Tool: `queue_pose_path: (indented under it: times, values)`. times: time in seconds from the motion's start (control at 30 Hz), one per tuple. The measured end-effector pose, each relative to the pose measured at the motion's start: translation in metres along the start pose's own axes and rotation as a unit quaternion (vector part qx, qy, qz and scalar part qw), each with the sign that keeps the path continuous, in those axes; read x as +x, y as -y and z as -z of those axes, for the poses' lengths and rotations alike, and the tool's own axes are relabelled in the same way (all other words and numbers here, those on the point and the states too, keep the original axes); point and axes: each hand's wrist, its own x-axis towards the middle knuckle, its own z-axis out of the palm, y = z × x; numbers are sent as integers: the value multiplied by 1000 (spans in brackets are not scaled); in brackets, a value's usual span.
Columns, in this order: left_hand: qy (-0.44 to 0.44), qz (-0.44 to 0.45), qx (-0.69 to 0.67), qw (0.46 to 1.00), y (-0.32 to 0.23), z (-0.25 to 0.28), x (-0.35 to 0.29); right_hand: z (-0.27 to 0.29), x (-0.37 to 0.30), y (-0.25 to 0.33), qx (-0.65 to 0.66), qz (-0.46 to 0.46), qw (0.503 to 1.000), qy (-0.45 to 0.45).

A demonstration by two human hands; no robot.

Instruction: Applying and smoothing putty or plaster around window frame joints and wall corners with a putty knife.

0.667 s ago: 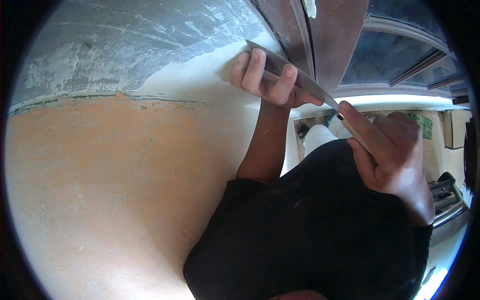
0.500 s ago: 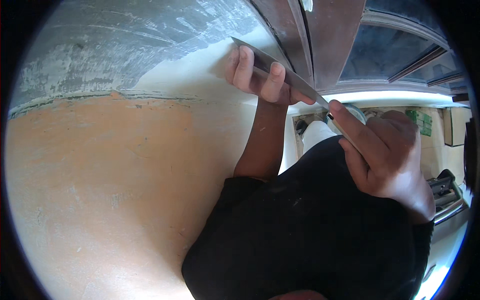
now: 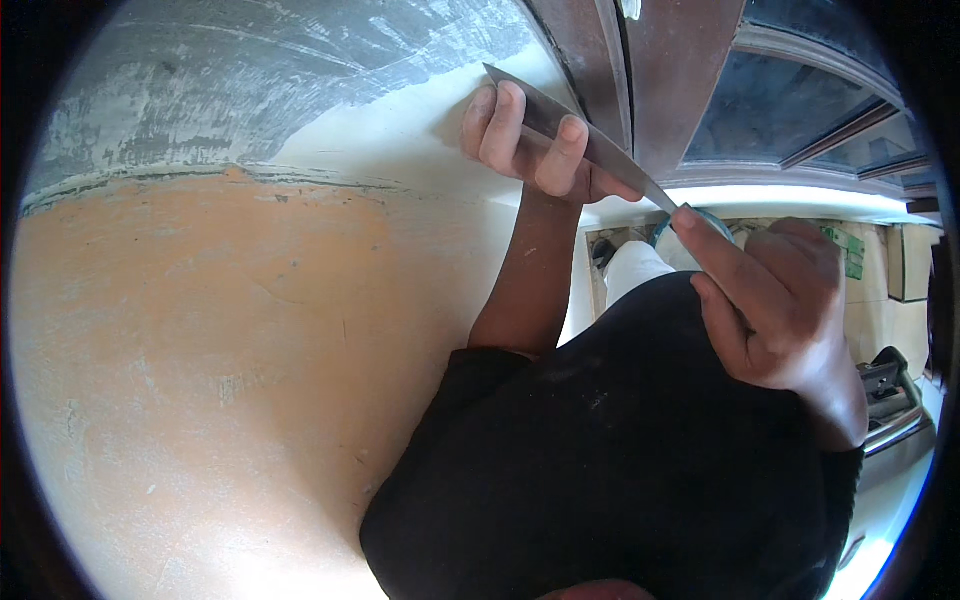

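A long, thin metal scraper blade (image 3: 570, 125) slants in front of the wall, seen nearly edge-on. My left hand (image 3: 535, 150) grips it, with the fingertips over its upper face and the rest of the hand below. At the lower right end, my right hand (image 3: 780, 300) is closed with its index finger laid along the tool; whatever handle it grips is mostly hidden by the fingers. Just beyond the blade's far tip is a smooth white putty patch (image 3: 400, 130) on the wall, bordering a streaked grey area (image 3: 200, 90).
Peeling orange wall (image 3: 200, 330) spreads below a rough, cracked line. A brown frame (image 3: 675, 90) and glass panes (image 3: 780, 100) stand at the upper right. Behind my arms are a bucket rim (image 3: 715, 222), a green box (image 3: 850, 250) and a metal-framed object (image 3: 895, 400).
Both hands and the blade sit slightly farther right in the picture, with the wall and frame shifted a little too. The grip looks the same.
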Motion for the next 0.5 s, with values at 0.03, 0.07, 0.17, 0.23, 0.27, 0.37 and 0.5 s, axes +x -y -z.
queue_pose_path:
  times: [0.03, 0.07, 0.17, 0.23, 0.27, 0.37, 0.5]
  values:
    - [0, -1, 1, 1000, 1, 0, 0, 0, 0, 1, 0, 1, 1000, -1]
    - [-4, 4, -8, 1000, 1, 0, 0, -1, 0, 3, 1, 4, 1000, -10]
    - [-11, 18, -18, 1000, -3, -3, -3, -6, -4, 0, 17, -9, 1000, -14]
    - [-11, 18, -17, 1000, -2, -4, -3, -6, -4, 0, 38, -22, 999, -15]
    - [-9, 15, -15, 1000, 2, -2, -2, -4, -3, 5, 30, -14, 999, -17]
    - [-12, 9, -15, 1000, 1, -2, 0, -7, -2, 1, 32, -13, 999, -18]
    - [-11, -1, -12, 1000, 2, 0, 2, -4, -1, 6, 24, -1, 1000, -17]
